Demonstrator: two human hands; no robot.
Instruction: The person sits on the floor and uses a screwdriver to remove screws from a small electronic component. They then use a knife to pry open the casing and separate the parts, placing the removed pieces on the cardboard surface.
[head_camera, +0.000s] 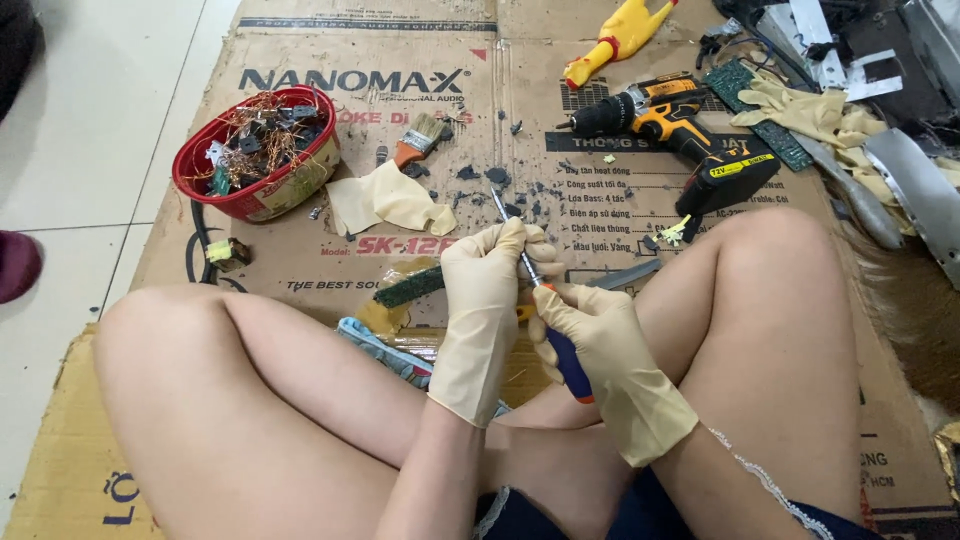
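I sit cross-legged on flattened cardboard (300, 250). Both hands wear cream rubber gloves. My right hand (600, 350) grips a screwdriver (540, 290) by its blue and orange handle, the metal shaft pointing up and away. My left hand (490, 290) is closed around the shaft near the handle, and something small may sit between its fingers, but I cannot make it out. Both hands hover between my knees.
A red bowl (195, 165) of copper wire and small parts stands at the left. A paintbrush (418, 137), a loose glove (390, 200), dark debris, a black and orange cordless drill (670, 125), a yellow rubber toy (615, 40), more gloves, a circuit board and metal pieces lie beyond.
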